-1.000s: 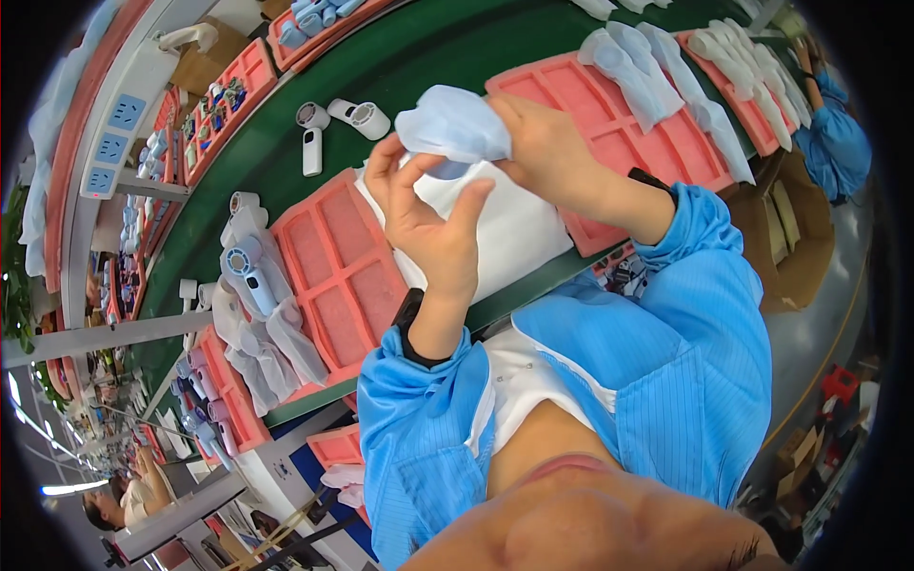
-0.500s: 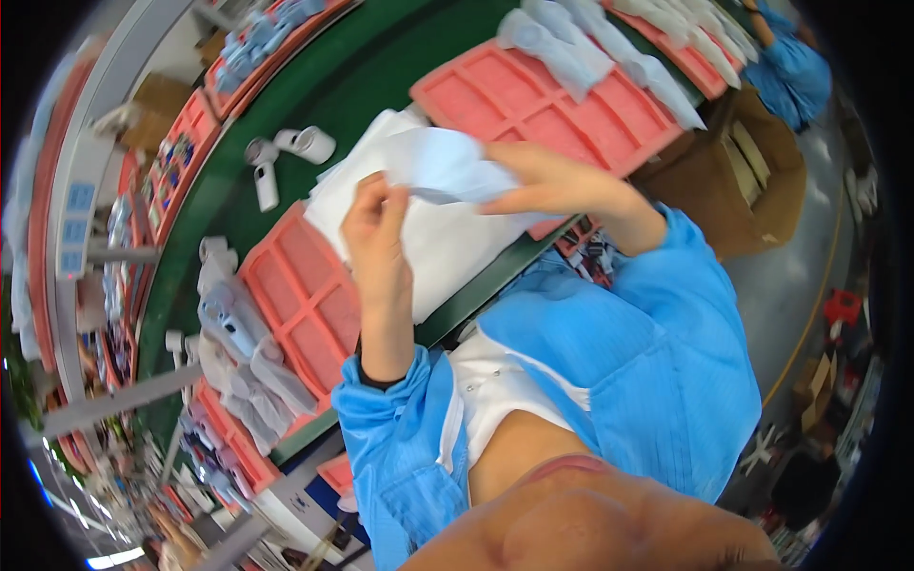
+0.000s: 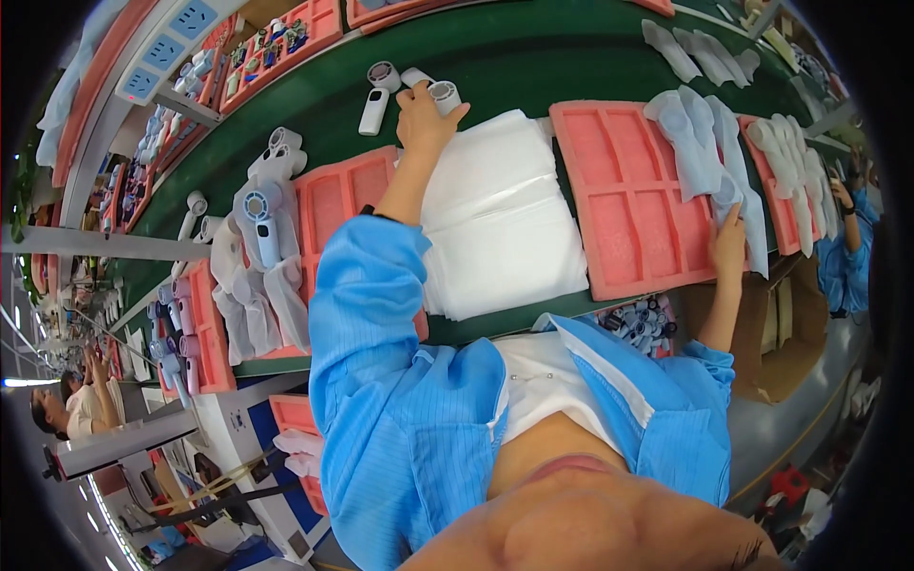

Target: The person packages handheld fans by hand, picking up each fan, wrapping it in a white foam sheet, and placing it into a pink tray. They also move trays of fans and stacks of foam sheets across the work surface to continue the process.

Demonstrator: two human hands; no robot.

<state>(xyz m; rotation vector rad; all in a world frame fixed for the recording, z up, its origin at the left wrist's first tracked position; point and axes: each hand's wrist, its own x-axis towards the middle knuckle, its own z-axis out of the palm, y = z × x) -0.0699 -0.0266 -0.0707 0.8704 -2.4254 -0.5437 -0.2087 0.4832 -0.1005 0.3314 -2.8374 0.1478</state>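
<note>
Fan (image 3: 445,96), white, lies on the green belt (image 3: 524,71) beyond the sheet stack (image 3: 505,224), under the left hand (image 3: 425,122). The fingers of this hand curve over the handle side, and the thumb extends beside the round head; whether the grip is closed cannot be told. A second fan (image 3: 374,109) lies just to the left, apart from the hand.

The right hand (image 3: 729,243) is at the near end of a translucent sleeve (image 3: 727,191) on the right tray (image 3: 606,205). Its fingertips touch the sleeve; whether they pinch it cannot be told.

The sheet stack, white and flat, lies between the right tray and the left tray (image 3: 328,205). Both trays are pink and divided into compartments. At the outer side of the left tray, a light-blue fan (image 3: 267,240) lies among translucent sleeves. A carton (image 3: 800,347) stands beyond the right forearm, near a co-worker in blue (image 3: 845,271).
</note>
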